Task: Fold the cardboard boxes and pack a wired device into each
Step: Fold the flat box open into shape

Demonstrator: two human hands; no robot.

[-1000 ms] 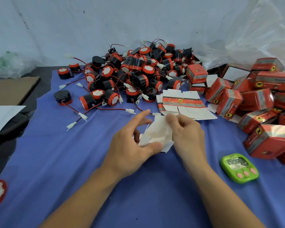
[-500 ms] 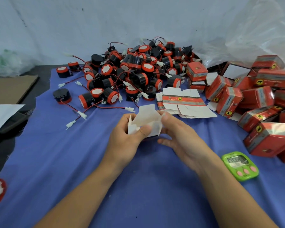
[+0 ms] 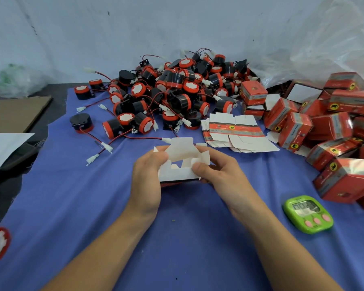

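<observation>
Both hands hold a half-folded cardboard box [image 3: 182, 162] just above the blue-clothed desk [image 3: 93, 206]: the left hand [image 3: 147, 177] grips its left end, the right hand [image 3: 216, 175] pinches a white flap (flaps up, red print underneath). The pile of wired devices [image 3: 166, 97] lies behind, flat box blanks [image 3: 235, 133] beside it.

One half-folded cardboard box [image 3: 182, 164], white inside up, flaps splayed open, red outer face just showing underneath, is held above the tabletop [image 3: 93, 206] in the grip of left hand [image 3: 147, 179] and right hand [image 3: 221, 175]. Red-banded flat box blanks [image 3: 235, 133] lie stacked just beyond it, with finished red boxes [image 3: 332, 127] heaped at right. The wired devices [image 3: 172, 95], black drums with red caps, red leads and white plugs, are piled at the back, a few strays left.
</observation>
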